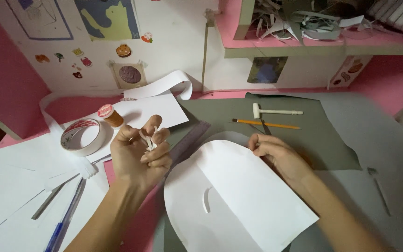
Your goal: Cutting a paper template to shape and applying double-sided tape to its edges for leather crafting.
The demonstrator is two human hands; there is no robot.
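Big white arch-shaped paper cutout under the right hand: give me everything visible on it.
The white paper cutout is a flat sheet, apparently thin card, with a rounded top and straight sides and bottom. A short curved slit is cut near its left middle. It lies flat and tilted on the grey mat, its lower edge running towards the frame bottom. The right hand rests fingers on its upper right edge; a translucent ruler lies beside its upper left.

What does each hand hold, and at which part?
Left hand: small white paper scraps, pinched in its fingers. Right hand: rounded white sheet, gripped at its top edge.
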